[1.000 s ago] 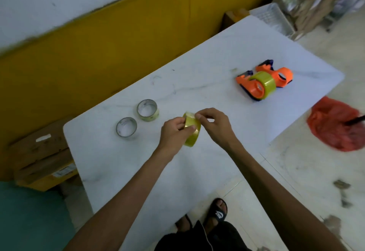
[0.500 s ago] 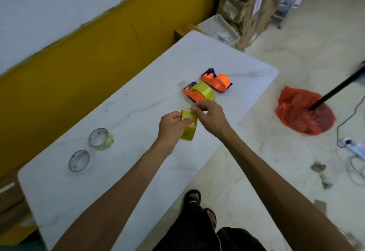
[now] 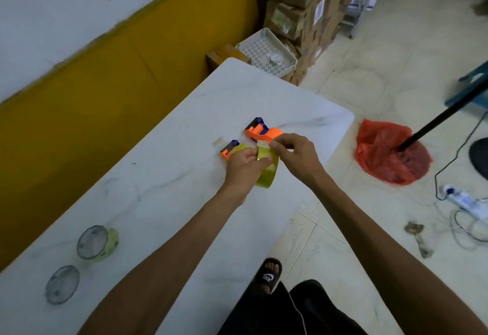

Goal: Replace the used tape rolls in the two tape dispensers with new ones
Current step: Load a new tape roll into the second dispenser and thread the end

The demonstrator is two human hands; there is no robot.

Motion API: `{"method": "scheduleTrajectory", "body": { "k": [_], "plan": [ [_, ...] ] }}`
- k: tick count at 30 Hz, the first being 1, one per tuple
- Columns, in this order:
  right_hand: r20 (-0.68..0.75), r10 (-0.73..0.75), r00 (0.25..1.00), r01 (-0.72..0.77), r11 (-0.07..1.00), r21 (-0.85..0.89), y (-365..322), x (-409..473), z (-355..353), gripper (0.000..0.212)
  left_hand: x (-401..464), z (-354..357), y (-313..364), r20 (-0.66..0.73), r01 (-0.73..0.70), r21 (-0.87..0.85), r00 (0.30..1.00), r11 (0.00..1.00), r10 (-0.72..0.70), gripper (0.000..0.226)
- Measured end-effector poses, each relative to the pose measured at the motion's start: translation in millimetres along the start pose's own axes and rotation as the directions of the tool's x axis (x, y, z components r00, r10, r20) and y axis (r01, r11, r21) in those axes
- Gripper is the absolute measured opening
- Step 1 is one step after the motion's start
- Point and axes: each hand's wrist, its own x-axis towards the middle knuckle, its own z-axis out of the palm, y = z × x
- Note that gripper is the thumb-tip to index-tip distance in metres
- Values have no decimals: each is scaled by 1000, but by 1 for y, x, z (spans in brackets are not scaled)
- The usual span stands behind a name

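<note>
My left hand point(image 3: 244, 167) grips a yellow-green tape roll point(image 3: 266, 173) held on edge above the white table point(image 3: 163, 176). My right hand point(image 3: 293, 154) pinches the roll's loose tape end at its top. Just behind my hands lie two orange dispensers with dark blue ends: the far one point(image 3: 260, 130) is partly hidden by my right hand, the near one point(image 3: 229, 149) carries a yellow-green roll and is mostly hidden by my left hand. Two nearly spent rolls, one yellowish point(image 3: 98, 242) and one grey point(image 3: 62, 284), lie flat at the table's left end.
A yellow and white wall runs behind the table. A white perforated tray point(image 3: 266, 53) and stacked cardboard boxes point(image 3: 303, 12) stand past the far end. On the floor at right lie a red plastic bag point(image 3: 388, 150), a black pole and a power strip with cables point(image 3: 464, 201).
The view has swung right along the table; the spent rolls now sit far left. My hands, still holding the roll, have come close over the two dispensers.
</note>
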Motion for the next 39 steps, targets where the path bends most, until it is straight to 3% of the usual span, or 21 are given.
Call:
{"method": "scheduleTrajectory", "body": {
  "k": [7, 16, 22, 33, 39],
  "plan": [
    [27, 27, 999, -28, 999, 19, 18, 42, -21, 14, 36, 26, 13, -11, 27, -22, 1000, 999, -28, 17],
    [139, -95, 986, 92, 995, 24, 32, 95, -43, 16, 64, 56, 34, -144, 10, -47, 989, 999, -17, 12],
    [167, -82, 982, 81, 997, 18, 43, 122, -48, 15, 88, 65, 38, -136, 16, -69, 990, 998, -25, 18],
    [191, -37, 981, 36, 999, 11, 63, 191, -58, 13, 159, 85, 39, -174, 65, -136, 981, 989, -89, 10],
    [275, -86, 958, 85, 996, 13, 80, 233, -68, 17, 189, 114, 48, -274, 116, -156, 949, 981, -156, 13]
  ]
}}
